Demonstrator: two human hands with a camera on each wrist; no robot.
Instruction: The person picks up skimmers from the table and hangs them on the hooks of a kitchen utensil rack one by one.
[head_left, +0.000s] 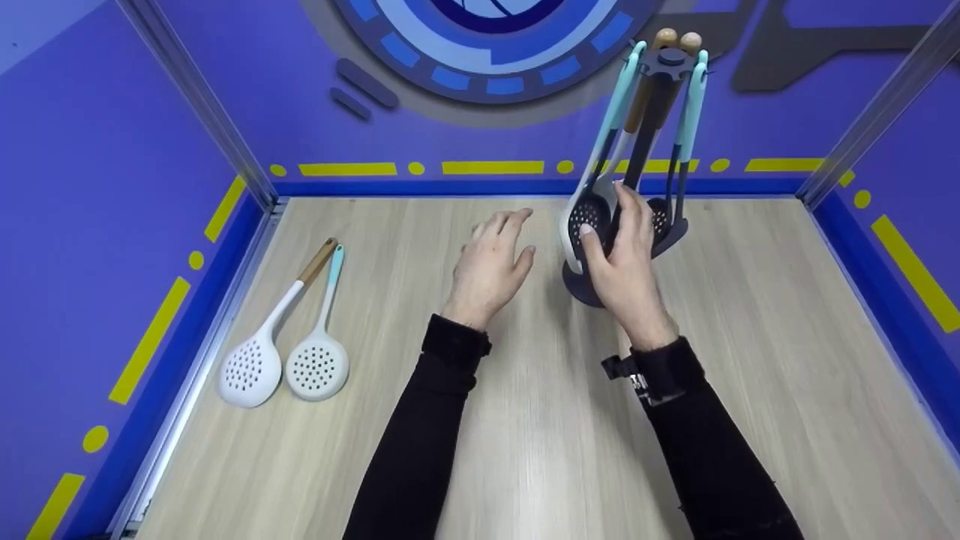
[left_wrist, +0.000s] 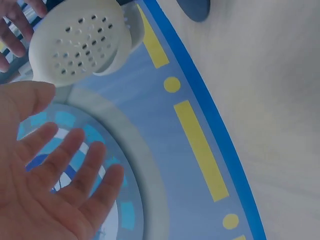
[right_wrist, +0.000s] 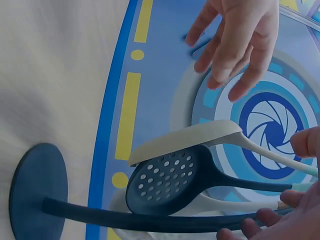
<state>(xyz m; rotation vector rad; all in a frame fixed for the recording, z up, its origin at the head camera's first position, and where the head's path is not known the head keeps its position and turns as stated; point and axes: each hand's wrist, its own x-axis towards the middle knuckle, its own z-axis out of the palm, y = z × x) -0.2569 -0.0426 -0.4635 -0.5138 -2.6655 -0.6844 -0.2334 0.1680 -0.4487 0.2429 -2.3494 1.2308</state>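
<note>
A dark utensil stand [head_left: 670, 58] with a round base [right_wrist: 37, 195] stands at the table's back right, hung with several utensils. My right hand [head_left: 628, 259] is up against the stand's lower part, thumb in front of a black slotted skimmer [right_wrist: 167, 177]. Its thumb and fingers are spread apart in the right wrist view, beside the pole [right_wrist: 125, 218]; whether they touch it is unclear. My left hand [head_left: 489, 268] hovers left of the stand, fingers loosely extended and holding nothing. A white perforated skimmer [left_wrist: 82, 42] hangs near it in the left wrist view.
Two white perforated skimmers lie on the table's left side, one with a wooden handle [head_left: 316, 260], the other with a mint handle [head_left: 336, 264]. Mint handles [head_left: 694, 105] hang on the stand's right. Blue patterned walls [head_left: 495, 127] enclose the wooden table [head_left: 525, 450].
</note>
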